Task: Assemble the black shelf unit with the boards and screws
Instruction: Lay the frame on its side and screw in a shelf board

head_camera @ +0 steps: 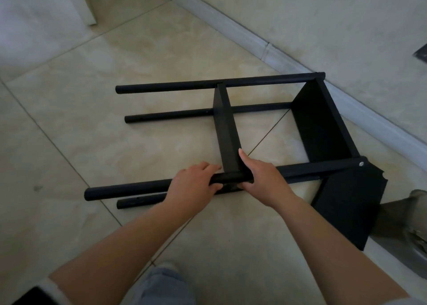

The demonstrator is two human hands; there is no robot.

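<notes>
Shelf unit (231,129) lies sideways on floor (115,131) beside wall (323,16).

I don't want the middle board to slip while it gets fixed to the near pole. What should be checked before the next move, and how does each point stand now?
1. Both hands on the near top pole: ok; left hand and right hand grip it either side of the middle board.
2. Middle board meets the far top pole: ok, its far edge touches it.
3. End board fastened: ok at the near corner, where a screw shows; other corners cannot tell.
4. Screw at the middle board's near joint: cannot tell, the fingers hide it.
5. Screwdriver or spare screws within reach: not ok, none in view.
</notes>
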